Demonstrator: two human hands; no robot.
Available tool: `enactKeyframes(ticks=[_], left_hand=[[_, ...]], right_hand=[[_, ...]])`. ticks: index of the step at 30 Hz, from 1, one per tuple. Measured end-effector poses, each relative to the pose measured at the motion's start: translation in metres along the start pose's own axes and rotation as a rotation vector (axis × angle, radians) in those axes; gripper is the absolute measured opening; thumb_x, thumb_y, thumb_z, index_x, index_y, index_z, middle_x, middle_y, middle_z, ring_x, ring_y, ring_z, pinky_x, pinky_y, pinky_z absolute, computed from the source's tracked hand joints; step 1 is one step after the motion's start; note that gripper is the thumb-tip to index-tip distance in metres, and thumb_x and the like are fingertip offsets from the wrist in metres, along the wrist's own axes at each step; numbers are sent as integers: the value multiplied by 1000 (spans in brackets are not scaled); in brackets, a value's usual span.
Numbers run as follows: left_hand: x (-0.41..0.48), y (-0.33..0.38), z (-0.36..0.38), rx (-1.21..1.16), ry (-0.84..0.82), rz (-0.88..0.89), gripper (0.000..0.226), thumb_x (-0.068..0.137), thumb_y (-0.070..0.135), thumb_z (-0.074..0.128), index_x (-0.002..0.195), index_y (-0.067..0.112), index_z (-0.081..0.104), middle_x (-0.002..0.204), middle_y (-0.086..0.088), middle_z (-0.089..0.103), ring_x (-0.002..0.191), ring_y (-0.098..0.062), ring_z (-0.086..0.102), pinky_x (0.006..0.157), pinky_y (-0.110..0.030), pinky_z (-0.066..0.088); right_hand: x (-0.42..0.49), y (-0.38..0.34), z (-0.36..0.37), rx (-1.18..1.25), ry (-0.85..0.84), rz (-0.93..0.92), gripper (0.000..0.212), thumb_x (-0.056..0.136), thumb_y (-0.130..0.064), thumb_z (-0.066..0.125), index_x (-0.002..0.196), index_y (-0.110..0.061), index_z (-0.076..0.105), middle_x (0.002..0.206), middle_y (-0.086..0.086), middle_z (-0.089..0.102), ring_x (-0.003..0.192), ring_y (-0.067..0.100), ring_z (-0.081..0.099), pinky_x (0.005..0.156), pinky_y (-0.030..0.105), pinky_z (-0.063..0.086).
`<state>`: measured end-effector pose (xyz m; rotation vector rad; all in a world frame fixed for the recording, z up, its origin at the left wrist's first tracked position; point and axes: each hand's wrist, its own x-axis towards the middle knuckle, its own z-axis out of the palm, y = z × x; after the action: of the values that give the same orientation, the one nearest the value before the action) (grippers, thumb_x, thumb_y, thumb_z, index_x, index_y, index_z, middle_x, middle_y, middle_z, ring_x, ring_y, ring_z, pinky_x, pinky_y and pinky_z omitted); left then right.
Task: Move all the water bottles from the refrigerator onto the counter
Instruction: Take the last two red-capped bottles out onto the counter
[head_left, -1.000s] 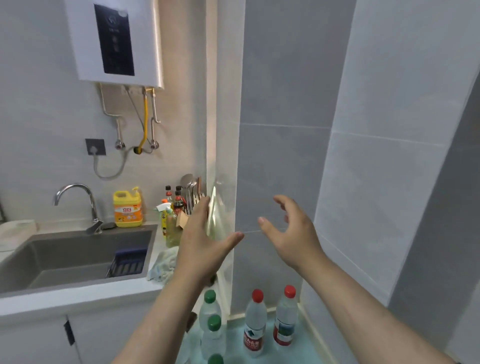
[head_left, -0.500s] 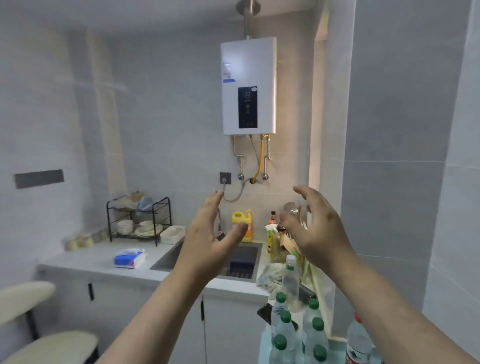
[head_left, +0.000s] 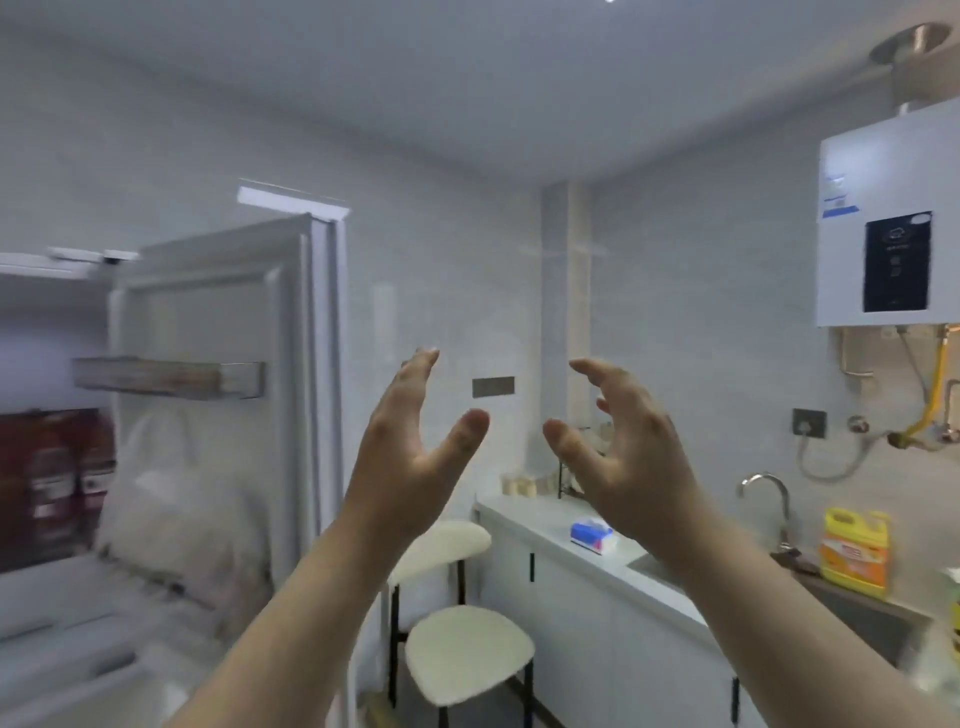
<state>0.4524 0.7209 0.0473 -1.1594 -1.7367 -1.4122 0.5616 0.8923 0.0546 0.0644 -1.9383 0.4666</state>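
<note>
While both hands are raised side by side with palms facing each other, the left hand (head_left: 415, 457) and right hand (head_left: 623, 457) hold nothing, fingers spread and loosely curled. Left of the left hand the fridge (head_left: 52, 415) stands with its door (head_left: 218, 415) swung open, blurred dark red containers (head_left: 57, 478) on a shelf inside; no water bottle can be made out. Below and right of the right hand runs the bench (head_left: 545, 525), carrying a tissue pack (head_left: 592, 536), with a yellow jug (head_left: 854, 553) by the sink and two stools (head_left: 467, 654) below the hands.
</note>
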Motion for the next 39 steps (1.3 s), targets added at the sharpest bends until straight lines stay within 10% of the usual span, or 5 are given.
enactKeyframes(ticks=[7, 19, 25, 31, 39], left_hand=[[-23, -42, -177, 170, 198, -82, 88, 73, 74, 47, 150, 35, 28, 147, 23, 27, 135, 5, 25, 105, -18, 23], [-57, -136, -436, 431, 411, -225, 76, 81, 53, 55, 149, 25, 36, 142, 20, 35, 131, 7, 29, 103, -11, 23], [-59, -192, -491, 470, 344, -266, 84, 75, 65, 51, 149, 28, 36, 153, 15, 35, 139, 1, 29, 107, -16, 23], [-48, -273, -500, 432, 318, -300, 70, 81, 48, 56, 146, 29, 37, 121, 42, 36, 105, 38, 32, 81, 8, 28], [-12, -407, -490, 507, 294, -385, 61, 93, 37, 60, 147, 31, 34, 135, 26, 38, 119, 16, 36, 95, -8, 30]], right_hand=[[20, -122, 130, 286, -102, -144, 70, 80, -59, 51, 137, -18, 49, 128, -16, 48, 116, 4, 48, 97, 27, 42], [24, -294, 331, 490, -264, -121, 68, 82, -51, 58, 141, -21, 44, 135, -13, 46, 128, 13, 46, 106, 42, 42], [26, -328, 411, 496, -327, -55, 65, 89, -39, 65, 145, -22, 38, 147, -4, 43, 132, 15, 41, 107, 36, 39], [39, -320, 497, 511, -351, 5, 65, 90, -42, 63, 146, -25, 36, 141, -13, 41, 126, 5, 39, 106, 30, 37], [83, -291, 646, 537, -390, 54, 62, 90, -43, 61, 145, -26, 37, 141, -12, 44, 126, 4, 40, 97, 19, 28]])
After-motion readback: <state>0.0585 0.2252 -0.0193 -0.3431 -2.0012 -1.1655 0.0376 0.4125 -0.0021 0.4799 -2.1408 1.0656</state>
